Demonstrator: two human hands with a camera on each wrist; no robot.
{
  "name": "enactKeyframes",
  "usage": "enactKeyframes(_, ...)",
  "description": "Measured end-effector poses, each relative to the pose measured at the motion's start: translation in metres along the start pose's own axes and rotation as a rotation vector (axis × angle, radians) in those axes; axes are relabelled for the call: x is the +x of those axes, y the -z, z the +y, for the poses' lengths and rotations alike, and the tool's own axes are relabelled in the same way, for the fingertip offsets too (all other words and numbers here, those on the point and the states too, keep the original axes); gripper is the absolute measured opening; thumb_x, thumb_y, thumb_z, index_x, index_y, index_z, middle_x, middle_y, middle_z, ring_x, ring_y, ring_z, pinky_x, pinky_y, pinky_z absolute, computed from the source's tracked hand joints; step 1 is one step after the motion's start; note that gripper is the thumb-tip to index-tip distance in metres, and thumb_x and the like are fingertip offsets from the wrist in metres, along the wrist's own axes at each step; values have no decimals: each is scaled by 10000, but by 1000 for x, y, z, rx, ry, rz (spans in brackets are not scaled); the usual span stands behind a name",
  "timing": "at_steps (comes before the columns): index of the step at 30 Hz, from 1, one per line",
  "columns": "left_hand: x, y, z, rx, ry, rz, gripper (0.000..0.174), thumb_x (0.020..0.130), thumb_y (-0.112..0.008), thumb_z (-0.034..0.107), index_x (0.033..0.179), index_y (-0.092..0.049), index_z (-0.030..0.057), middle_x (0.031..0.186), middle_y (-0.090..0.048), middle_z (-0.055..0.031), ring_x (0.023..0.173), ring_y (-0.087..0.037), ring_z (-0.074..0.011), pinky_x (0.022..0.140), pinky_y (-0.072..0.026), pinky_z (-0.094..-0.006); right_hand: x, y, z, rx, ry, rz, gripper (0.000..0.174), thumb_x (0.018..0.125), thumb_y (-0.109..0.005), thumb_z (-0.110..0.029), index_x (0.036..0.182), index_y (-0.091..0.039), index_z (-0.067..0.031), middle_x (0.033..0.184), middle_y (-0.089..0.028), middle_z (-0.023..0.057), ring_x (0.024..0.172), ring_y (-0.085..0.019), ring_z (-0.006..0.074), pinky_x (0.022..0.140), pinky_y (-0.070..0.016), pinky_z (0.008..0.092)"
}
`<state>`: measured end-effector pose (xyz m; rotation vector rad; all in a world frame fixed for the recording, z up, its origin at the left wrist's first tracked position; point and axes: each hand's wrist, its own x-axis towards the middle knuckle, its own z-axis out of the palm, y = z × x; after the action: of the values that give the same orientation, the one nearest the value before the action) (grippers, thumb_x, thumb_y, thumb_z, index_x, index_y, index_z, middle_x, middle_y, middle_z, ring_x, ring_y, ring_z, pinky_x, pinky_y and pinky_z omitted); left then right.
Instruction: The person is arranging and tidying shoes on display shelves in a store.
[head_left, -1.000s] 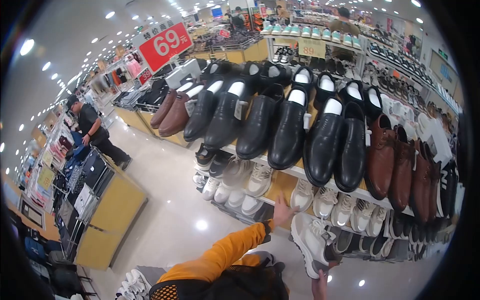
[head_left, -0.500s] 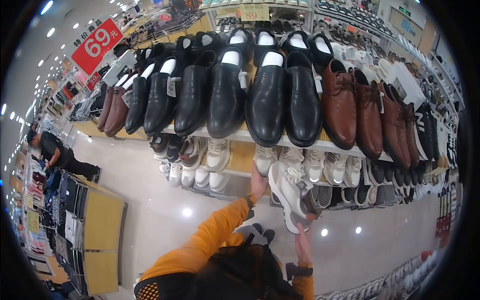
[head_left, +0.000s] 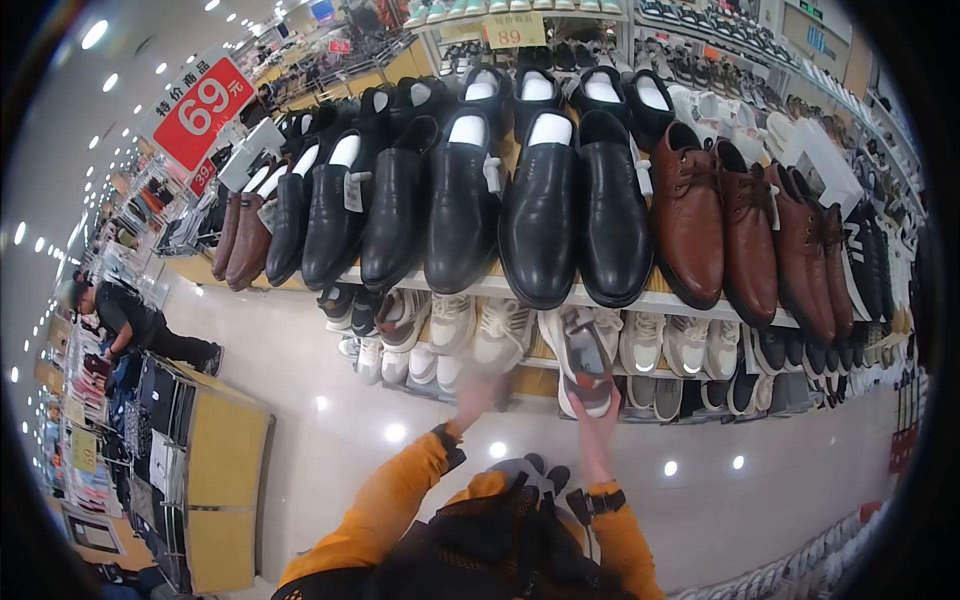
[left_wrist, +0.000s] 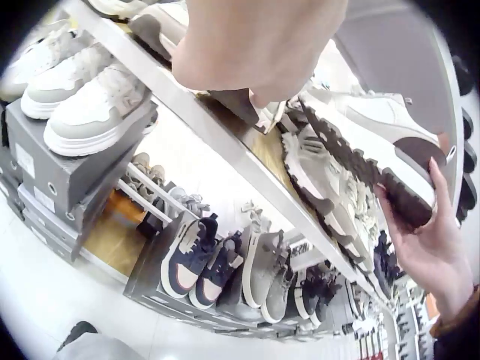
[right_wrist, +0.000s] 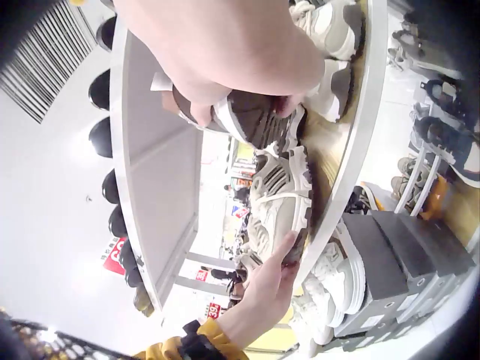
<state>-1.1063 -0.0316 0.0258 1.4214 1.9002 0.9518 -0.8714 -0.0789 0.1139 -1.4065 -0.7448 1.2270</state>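
My right hand [head_left: 597,425] grips the heel end of a white and grey sneaker [head_left: 583,350] with a dark brown heel patch. In the left wrist view its chunky dark tread [left_wrist: 341,146] faces the camera, fingers and thumb either side of the heel. Blurred in the head view, my left hand [head_left: 480,393] is at the toe of another pale sneaker [head_left: 502,333] on the lower shelf. The right wrist view shows the left fingers [right_wrist: 287,246] holding that sneaker's end, laces and striped side visible. Wood of the shelf shows between the two sneakers.
Black leather shoes [head_left: 540,225] and brown lace-ups [head_left: 687,225] line the upper shelf, overhanging the sneakers. More pale sneakers [head_left: 642,342] stand at right. Below are shoes on grey boxes [left_wrist: 82,161]. A clothing stand [head_left: 225,480] and a person [head_left: 135,325] are at left.
The right hand has raised its sneaker to the lower shelf and turned its heel toward me. The left hand and its sneaker have shifted left, close beside the neighbouring sneaker.
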Motion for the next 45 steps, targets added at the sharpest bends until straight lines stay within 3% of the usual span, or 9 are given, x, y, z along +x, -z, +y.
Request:
enactKeyframes(8, 10, -34, -29, 90, -66, 374, 671, 788, -751, 271, 1278, -431, -57, 1137, -588, -266, 1095, -571, -368, 918, -443, -407, 52, -75, 46, 66, 143, 44, 830, 722, -817, -148, 1377, -320, -34, 1335, -409, 126, 1222, -427, 236, 1022, -350, 336)
enactKeyframes(20, 2, -39, 22, -193, 8, 233, 686, 842, -682, 262, 1356, -361, -59, 1199, -542, -300, 1132, -523, -420, 944, -411, -416, 94, -76, 89, -278, 114, -162, 1013, 795, -681, -512, 1483, -100, -47, 1477, -259, 256, 1356, -309, 365, 1080, -283, 388)
enactKeyframes(25, -5, -41, 40, -62, -62, 207, 717, 881, -649, 284, 1394, -293, -68, 1426, -326, -299, 1338, -329, -389, 1078, -305, -395, 100, -53, 86, -433, -126, -284, 1009, 808, -646, -546, 1504, -36, -144, 1251, -534, 270, 1071, -586, 412, 936, -445, 414)
enactKeyframes(28, -4, -49, 47, -38, -125, 221, 694, 895, -612, 267, 1393, -286, -89, 1439, -297, -297, 1354, -261, -428, 1107, -243, -416, 102, -53, 85, -547, -89, -308, 1023, 813, -646, -545, 1499, -11, -130, 856, -683, 160, 655, -683, 263, 608, -536, 331)
enactKeyframes(32, 1, -59, 46, 44, -128, 223, 686, 896, -607, 262, 1394, -284, -82, 1453, -265, -297, 1363, -234, -434, 1113, -233, -428, 125, -61, 109, -617, -25, -304, 1020, 823, -580, -595, 1499, 29, -135, 999, -632, 316, 853, -644, 450, 754, -501, 448)
enactKeyframes(36, 2, -59, 32, 34, -146, 220, 636, 904, -587, 232, 1388, -299, -64, 1475, -213, -292, 1377, -202, -432, 1127, -213, -432, 126, -39, 87, -657, -59, -568, 1067, 826, -576, -587, 1485, 83, -65, 1067, -600, 345, 929, -620, 472, 786, -501, 443)
enactKeyframes(40, -9, -67, 32, 51, -68, 200, 637, 915, -578, 234, 1404, -285, -52, 1489, -211, -273, 1391, -191, -417, 1131, -210, -439, 124, -12, 93, -602, 166, -748, 1056, 845, -597, -523, 1481, 92, -39, 1145, -593, 307, 919, -642, 428, 870, -476, 425)
enactKeyframes(42, -18, -72, 57, 33, -61, 219, 581, 920, -560, 191, 1402, -316, -22, 1474, -263, -263, 1388, -215, -402, 1121, -224, -443, 123, 11, 34, -734, -282, -1031, 1041, 835, -661, -458, 1492, 36, -50, 1232, -547, 277, 902, -648, 317, 872, -484, 379)
enactKeyframes(45, -20, -84, 107, -80, -117, 123, 639, 903, -589, 179, 1421, -276, -28, 1483, -260, -252, 1384, -247, -381, 1114, -244, -405, 131, 59, 8, -640, -231, -1112, 962, 863, -643, -440, 1484, -41, -20, 1093, -629, 218, 812, -653, 225, 730, -512, 312)
